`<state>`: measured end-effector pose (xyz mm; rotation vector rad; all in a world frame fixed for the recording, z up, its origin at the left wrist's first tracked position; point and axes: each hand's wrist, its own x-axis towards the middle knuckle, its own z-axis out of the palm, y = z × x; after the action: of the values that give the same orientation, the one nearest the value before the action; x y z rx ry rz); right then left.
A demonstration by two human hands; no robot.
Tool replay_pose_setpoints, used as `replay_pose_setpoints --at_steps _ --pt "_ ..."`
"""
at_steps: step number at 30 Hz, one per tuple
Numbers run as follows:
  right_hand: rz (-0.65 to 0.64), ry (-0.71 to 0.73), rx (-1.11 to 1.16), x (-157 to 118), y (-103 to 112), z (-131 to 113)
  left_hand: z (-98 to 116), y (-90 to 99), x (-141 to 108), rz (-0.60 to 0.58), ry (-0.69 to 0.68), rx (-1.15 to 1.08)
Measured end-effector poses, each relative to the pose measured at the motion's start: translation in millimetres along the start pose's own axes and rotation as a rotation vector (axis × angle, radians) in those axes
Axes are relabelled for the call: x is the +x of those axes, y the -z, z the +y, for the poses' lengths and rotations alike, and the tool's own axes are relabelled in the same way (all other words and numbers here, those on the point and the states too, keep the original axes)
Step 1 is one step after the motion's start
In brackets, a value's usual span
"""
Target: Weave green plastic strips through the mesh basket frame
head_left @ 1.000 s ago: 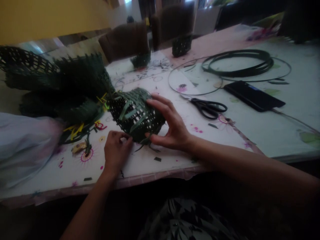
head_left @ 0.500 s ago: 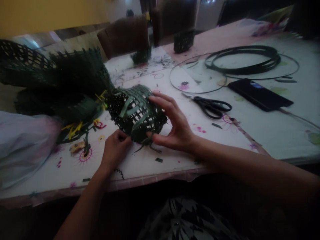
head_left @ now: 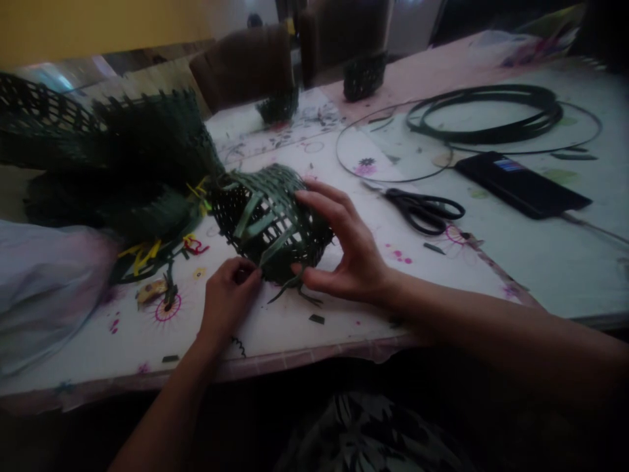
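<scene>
A small dark green woven basket [head_left: 275, 219] lies tilted on the flowered tablecloth, with loose strips sticking out of its side and bottom. My right hand [head_left: 344, 242] grips its right side, fingers on top and thumb at the lower edge. My left hand [head_left: 233, 288] is closed in a pinch at the basket's lower left edge; whatever lies between those fingertips is too dark to make out. Black-handled scissors [head_left: 425, 208] rest on the cloth to the right of the basket.
Large green baskets [head_left: 152, 144] and a white plastic bag [head_left: 49, 288] fill the left. Behind stand two small baskets [head_left: 363, 77]. On the right are a coil of green strip [head_left: 486, 136] and a phone [head_left: 521, 185] with a cable. Yellow and red scraps lie left.
The view has shifted slightly, so the phone, coil and scissors appear farther right. Both hands keep nearly the same hold at the basket.
</scene>
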<state>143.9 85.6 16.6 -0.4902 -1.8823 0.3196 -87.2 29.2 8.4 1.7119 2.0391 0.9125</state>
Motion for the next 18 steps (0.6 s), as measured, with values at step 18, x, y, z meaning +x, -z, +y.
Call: replay_pose_setpoints --at_steps 18 --pt "-0.003 -0.006 0.040 0.6 -3.7 0.4 -6.6 7.2 10.7 -0.071 0.134 -0.135"
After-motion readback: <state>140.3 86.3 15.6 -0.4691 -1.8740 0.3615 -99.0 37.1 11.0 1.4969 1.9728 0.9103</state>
